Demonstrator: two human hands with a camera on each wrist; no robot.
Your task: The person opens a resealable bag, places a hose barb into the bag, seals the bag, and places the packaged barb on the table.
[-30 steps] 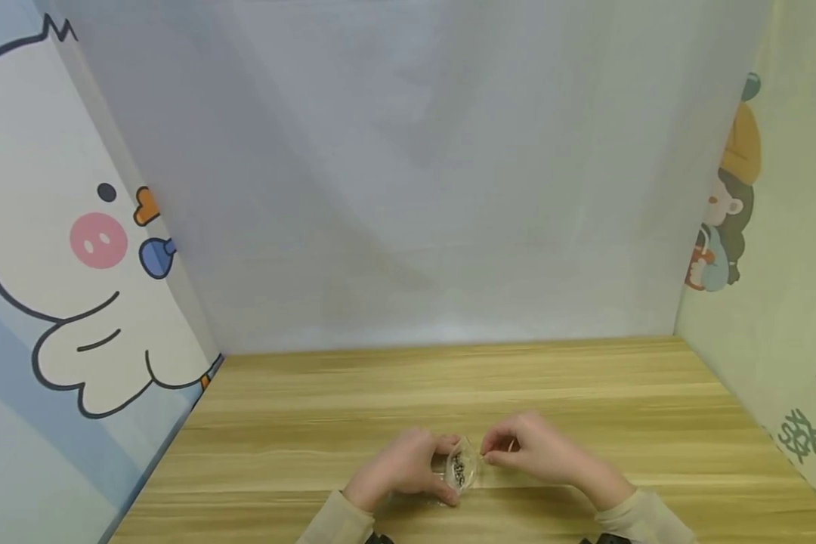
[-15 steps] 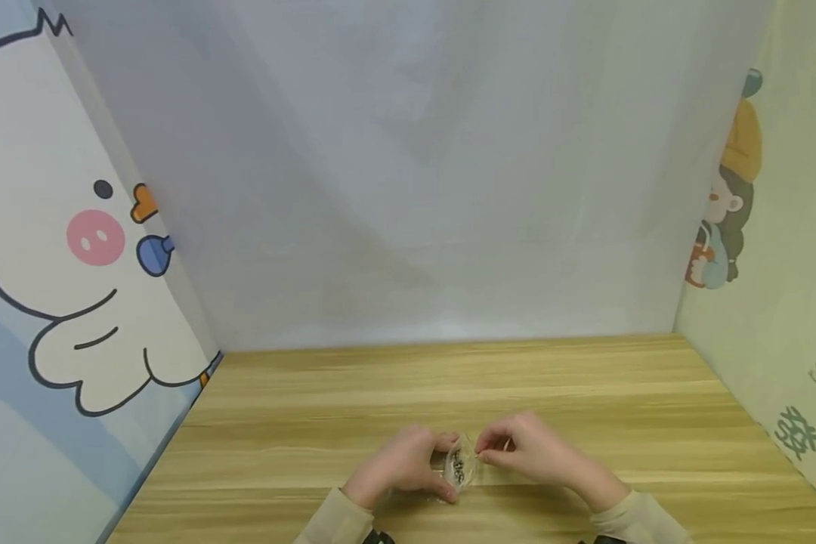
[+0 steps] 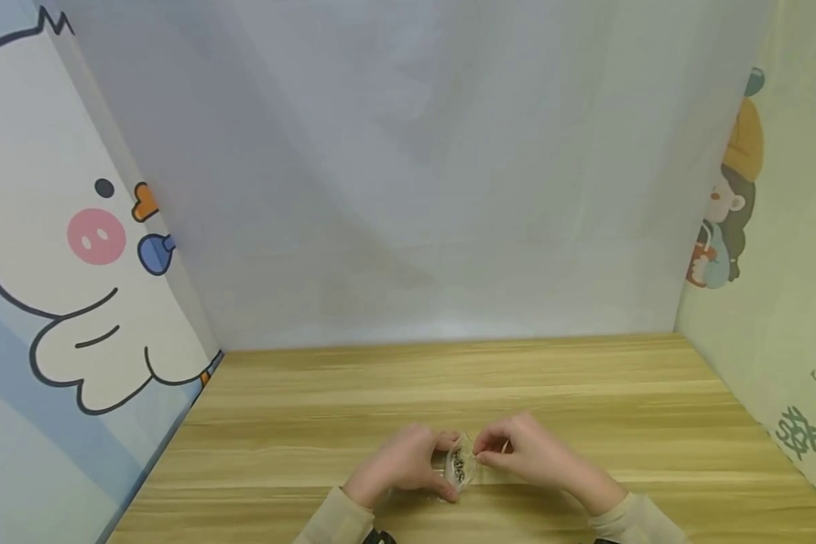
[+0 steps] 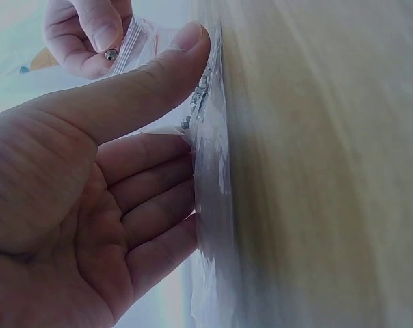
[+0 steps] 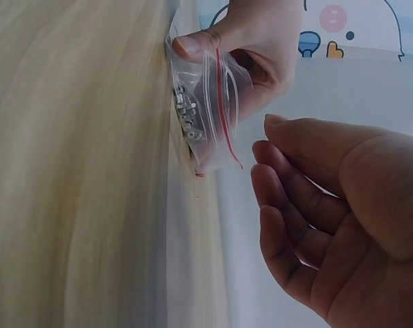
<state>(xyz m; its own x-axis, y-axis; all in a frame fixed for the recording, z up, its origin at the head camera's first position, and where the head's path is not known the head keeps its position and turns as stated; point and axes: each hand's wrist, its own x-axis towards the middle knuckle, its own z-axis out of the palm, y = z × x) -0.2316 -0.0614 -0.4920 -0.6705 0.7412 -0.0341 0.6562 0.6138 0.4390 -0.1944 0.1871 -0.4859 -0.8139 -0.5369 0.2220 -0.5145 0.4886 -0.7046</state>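
A small clear zip bag (image 3: 460,467) with a red seal line lies on the table, its mouth held open toward the right. Inside are several small shiny metal pieces (image 5: 187,113). My left hand (image 3: 408,465) holds the bag between thumb and fingers, the thumb (image 4: 172,68) on its near side. Right at the bag's mouth, my right hand (image 3: 527,452) pinches one small, round, silvery metal piece (image 4: 111,54) between thumb and forefinger. That piece is hidden in the right wrist view, where the other fingers are loosely curled.
The wood-grain table (image 3: 313,408) stretches around both hands. A pale grey curtain (image 3: 435,189) hangs along its back edge. Cartoon-printed panels stand at the left (image 3: 54,227) and right (image 3: 775,264).
My right hand has shifted slightly left, bringing its fingertips closer to the bag's mouth. My left hand keeps its hold on the bag, almost still.
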